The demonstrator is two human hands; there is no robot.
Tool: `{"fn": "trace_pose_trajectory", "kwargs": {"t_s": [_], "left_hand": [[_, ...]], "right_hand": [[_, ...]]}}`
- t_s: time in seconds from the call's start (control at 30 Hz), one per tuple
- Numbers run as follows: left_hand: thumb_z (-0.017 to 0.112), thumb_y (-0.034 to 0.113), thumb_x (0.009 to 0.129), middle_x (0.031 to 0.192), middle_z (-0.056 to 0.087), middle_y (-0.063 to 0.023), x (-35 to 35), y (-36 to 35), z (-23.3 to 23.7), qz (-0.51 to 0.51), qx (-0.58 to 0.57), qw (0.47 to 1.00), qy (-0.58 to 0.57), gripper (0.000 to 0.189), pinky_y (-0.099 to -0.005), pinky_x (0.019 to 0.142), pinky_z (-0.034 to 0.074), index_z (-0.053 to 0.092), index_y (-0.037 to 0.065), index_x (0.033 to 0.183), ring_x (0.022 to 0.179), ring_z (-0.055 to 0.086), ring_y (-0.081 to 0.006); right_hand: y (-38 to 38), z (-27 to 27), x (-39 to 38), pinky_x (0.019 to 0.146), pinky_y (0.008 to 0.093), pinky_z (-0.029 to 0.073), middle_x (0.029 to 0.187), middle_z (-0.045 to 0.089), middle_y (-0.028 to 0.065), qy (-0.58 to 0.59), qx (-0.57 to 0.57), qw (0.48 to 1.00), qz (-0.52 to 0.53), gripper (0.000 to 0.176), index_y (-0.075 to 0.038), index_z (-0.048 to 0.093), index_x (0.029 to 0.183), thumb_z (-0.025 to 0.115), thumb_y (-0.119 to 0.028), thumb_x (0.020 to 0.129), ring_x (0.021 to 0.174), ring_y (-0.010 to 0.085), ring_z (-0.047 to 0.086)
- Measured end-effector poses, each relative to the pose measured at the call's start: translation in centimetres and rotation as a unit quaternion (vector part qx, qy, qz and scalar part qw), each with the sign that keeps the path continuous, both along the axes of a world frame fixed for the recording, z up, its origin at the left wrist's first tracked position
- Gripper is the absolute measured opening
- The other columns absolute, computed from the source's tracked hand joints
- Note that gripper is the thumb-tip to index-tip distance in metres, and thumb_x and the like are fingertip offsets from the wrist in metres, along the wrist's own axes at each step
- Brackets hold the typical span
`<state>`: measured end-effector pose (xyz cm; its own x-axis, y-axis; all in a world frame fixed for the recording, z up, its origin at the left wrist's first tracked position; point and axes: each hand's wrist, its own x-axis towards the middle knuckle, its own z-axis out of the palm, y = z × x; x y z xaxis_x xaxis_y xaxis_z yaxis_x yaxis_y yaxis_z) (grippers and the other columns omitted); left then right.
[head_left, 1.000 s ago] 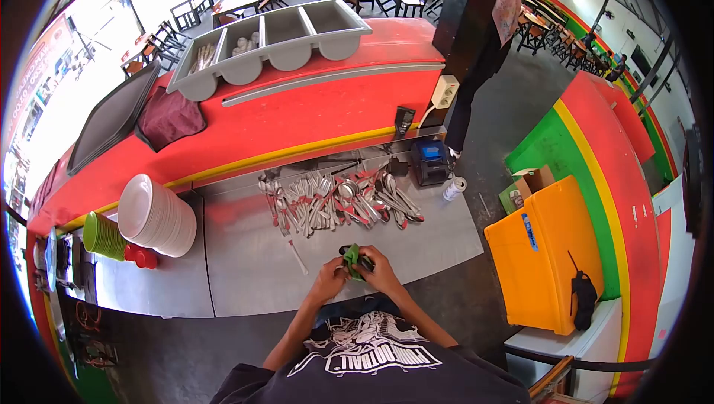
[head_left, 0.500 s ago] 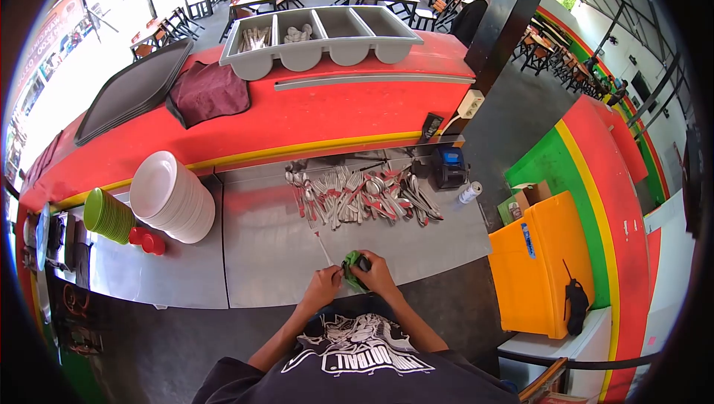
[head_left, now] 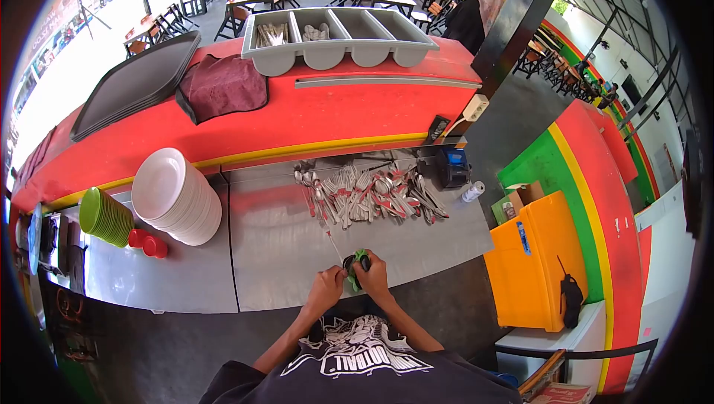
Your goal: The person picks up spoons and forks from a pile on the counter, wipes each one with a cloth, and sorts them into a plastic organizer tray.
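Observation:
My left hand (head_left: 326, 288) is closed at the counter's front edge, beside a thin pale strip (head_left: 335, 244) that runs up toward the cutlery; what its fingers pinch is too small to tell. My right hand (head_left: 372, 273) is closed around a green and black bundle (head_left: 355, 267), which touches the left fingertips. Beyond both hands, a wide pile of forks and spoons (head_left: 372, 194), many with red marks or bands, lies on the metal counter (head_left: 275, 263).
White plates (head_left: 182, 203), green bowls (head_left: 105, 217) and red cups (head_left: 154, 246) stand left. A grey cutlery tray (head_left: 335, 47), dark trays (head_left: 137, 88) and maroon cloth (head_left: 223, 88) top the red ledge. Right are a blue-black device (head_left: 451, 168), can (head_left: 473, 191) and orange bin (head_left: 535, 263). Another person (head_left: 476, 14) is beyond.
The view has shifted slightly. Both hands stay together near the counter edge, with the green and black bundle turned a little. The person beyond the ledge shows more fully.

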<state>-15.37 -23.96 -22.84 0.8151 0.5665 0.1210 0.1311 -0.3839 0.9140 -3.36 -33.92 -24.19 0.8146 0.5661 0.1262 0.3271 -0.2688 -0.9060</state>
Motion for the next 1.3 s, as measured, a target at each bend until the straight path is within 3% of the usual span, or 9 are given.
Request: {"fn": "trace_pose_trajectory", "kwargs": {"t_s": [0.2,0.33,0.47,0.67,0.77,1.0,1.1,1.17,1.3], "left_hand": [[0.053,0.002,0.089,0.071,0.063,-0.0227,-1.1,1.8,-0.6,0.024,-0.007,0.999,0.026,0.012,-0.0434,0.058,0.050,0.064,-0.002,0.085,0.067,0.065,-0.0411],[0.054,0.003,0.089,0.068,0.061,-0.0232,-1.4,3.3,0.0,0.024,-0.037,0.997,0.065,0.011,-0.0443,0.057,0.048,0.063,-0.001,0.085,0.065,0.063,-0.0414],[0.055,0.006,0.090,0.067,0.058,-0.0253,-0.2,3.0,-0.3,0.005,-0.007,1.000,0.026,0.011,-0.0464,0.055,0.045,0.061,-0.001,0.084,0.066,0.060,-0.0453],[0.056,0.007,0.090,0.069,0.056,-0.0276,0.3,3.1,0.2,-0.023,0.002,0.999,0.024,0.012,-0.0479,0.054,0.044,0.059,-0.002,0.084,0.068,0.057,-0.0481],[0.055,0.006,0.091,0.068,0.056,-0.0271,0.4,3.3,-0.1,-0.024,0.011,1.000,0.010,0.012,-0.0472,0.053,0.044,0.059,-0.002,0.083,0.067,0.057,-0.0478],[0.053,0.004,0.092,0.069,0.059,-0.0256,1.0,3.9,0.7,0.027,-0.022,0.999,-0.017,0.013,-0.0445,0.055,0.046,0.060,-0.003,0.083,0.068,0.059,-0.0463],[0.052,0.005,0.093,0.069,0.060,-0.0239,0.9,4.2,2.3,0.051,-0.039,0.998,-0.012,0.013,-0.0420,0.055,0.047,0.060,-0.003,0.086,0.064,0.062,-0.0430],[0.051,0.006,0.093,0.068,0.062,-0.0203,0.7,4.4,1.8,0.081,-0.055,0.995,-0.031,0.014,-0.0386,0.055,0.047,0.061,-0.003,0.087,0.060,0.064,-0.0344],[0.052,0.011,0.096,0.065,0.065,-0.0121,0.3,5.3,0.9,0.104,-0.177,0.978,-0.017,0.019,-0.0310,0.054,0.048,0.061,-0.003,0.088,0.057,0.064,-0.0171]], "right_hand": [[0.2,-0.8,1.9,0.067,0.0293,0.050,0.079,0.066,0.0071,0.060,0.059,0.995,-0.062,0.023,0.001,0.064,0.106,0.059,-0.008,0.086,0.072,0.0105,0.059],[-0.4,-0.7,2.9,0.082,0.0267,0.048,0.098,0.065,0.0053,0.163,0.099,0.980,0.057,0.031,-0.002,0.060,0.120,0.062,-0.011,0.090,0.089,0.0104,0.059],[1.0,0.9,0.9,0.084,0.0267,0.047,0.102,0.065,0.0049,0.081,0.057,0.984,0.148,0.041,-0.004,0.058,0.123,0.071,-0.017,0.087,0.093,0.0107,0.058],[1.7,-0.4,1.4,0.075,0.0266,0.049,0.089,0.066,0.0047,0.108,0.021,0.988,0.108,0.035,-0.002,0.061,0.114,0.072,-0.017,0.085,0.081,0.0095,0.059],[2.1,-0.6,1.0,0.069,0.0263,0.049,0.081,0.066,0.0053,0.052,0.001,0.996,0.069,0.029,0.000,0.063,0.110,0.070,-0.015,0.086,0.074,0.0089,0.058],[5.0,0.7,0.0,0.066,0.0267,0.048,0.078,0.065,0.0066,0.051,0.056,0.997,-0.024,0.025,0.001,0.063,0.108,0.067,-0.015,0.089,0.072,0.0082,0.057],[5.9,1.3,0.2,0.069,0.0265,0.048,0.084,0.066,0.0064,0.076,0.108,0.989,-0.070,0.024,0.000,0.062,0.110,0.064,-0.014,0.090,0.076,0.0098,0.059],[6.2,-0.5,1.6,0.072,0.0271,0.048,0.088,0.066,0.0066,0.112,0.170,0.973,-0.112,0.024,-0.001,0.062,0.112,0.062,-0.014,0.092,0.079,0.0123,0.060],[5.6,0.6,2.3,0.074,0.0259,0.048,0.089,0.064,0.0042,0.316,0.195,0.928,-0.016,0.025,-0.001,0.062,0.110,0.063,-0.021,0.094,0.082,0.0100,0.060]]}}
